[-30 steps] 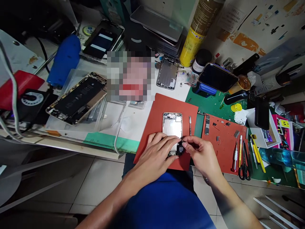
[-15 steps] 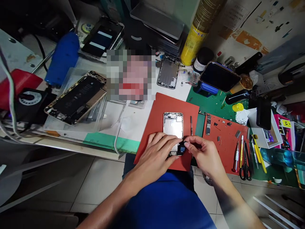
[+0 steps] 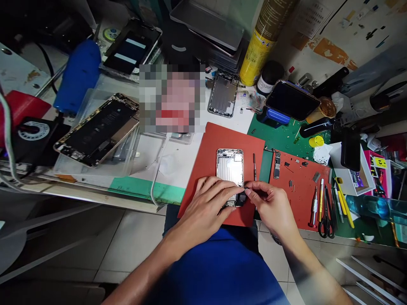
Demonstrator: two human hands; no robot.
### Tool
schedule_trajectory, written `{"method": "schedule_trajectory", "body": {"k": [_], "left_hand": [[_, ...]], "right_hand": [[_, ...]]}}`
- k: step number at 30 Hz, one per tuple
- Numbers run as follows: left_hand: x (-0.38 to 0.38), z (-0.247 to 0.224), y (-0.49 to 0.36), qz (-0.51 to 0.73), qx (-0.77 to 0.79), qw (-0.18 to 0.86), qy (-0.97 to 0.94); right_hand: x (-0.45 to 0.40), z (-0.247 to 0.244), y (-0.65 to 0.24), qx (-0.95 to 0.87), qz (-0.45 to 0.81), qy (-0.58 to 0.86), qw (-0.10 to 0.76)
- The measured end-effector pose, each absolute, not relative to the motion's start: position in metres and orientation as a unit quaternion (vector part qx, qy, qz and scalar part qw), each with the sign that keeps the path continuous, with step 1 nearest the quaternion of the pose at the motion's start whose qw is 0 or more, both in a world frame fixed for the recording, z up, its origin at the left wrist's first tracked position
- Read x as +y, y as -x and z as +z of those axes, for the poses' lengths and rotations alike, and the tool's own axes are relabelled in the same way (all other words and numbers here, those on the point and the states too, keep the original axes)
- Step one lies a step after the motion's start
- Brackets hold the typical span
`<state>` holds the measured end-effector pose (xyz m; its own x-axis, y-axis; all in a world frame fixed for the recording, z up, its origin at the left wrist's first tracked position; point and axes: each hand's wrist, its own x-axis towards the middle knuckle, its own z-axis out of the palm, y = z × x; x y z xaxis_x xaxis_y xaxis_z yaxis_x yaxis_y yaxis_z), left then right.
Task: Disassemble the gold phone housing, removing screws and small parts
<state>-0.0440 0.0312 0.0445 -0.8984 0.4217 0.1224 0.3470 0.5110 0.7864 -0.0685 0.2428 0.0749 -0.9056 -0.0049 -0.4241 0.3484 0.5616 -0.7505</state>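
Observation:
A silver phone housing, stripped open, lies on a red-brown work mat in front of me. My left hand reaches over its lower part, the index finger stretched to its right edge and the thumb near the bottom, holding the housing. At the lower right corner is a small black phone part. My right hand is closed in a pinch at that part's upper edge; the fingertips of both hands almost meet there. A thin metal pry tool rests on the mat just right of the housing.
On a second red mat at right are small phone parts, screwdrivers, scissors and yellow tweezers. A phone on a blue stand stands behind. Another opened phone is at left, near a white cable.
The black part looks darker and more tilted, its bluish face no longer showing. Both hands keep nearly the same place; the whole view has shifted slightly.

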Motion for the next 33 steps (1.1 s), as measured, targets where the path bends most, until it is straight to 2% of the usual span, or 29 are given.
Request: {"method": "schedule_trajectory", "body": {"k": [23, 33], "left_hand": [[0.031, 0.043, 0.045, 0.446, 0.859, 0.025, -0.25], [0.03, 0.044, 0.044, 0.449, 0.856, 0.02, -0.256]], "right_hand": [[0.239, 0.071, 0.059, 0.835, -0.51, -0.102, 0.179], [0.236, 0.073, 0.059, 0.875, -0.454, -0.047, 0.158]]}}
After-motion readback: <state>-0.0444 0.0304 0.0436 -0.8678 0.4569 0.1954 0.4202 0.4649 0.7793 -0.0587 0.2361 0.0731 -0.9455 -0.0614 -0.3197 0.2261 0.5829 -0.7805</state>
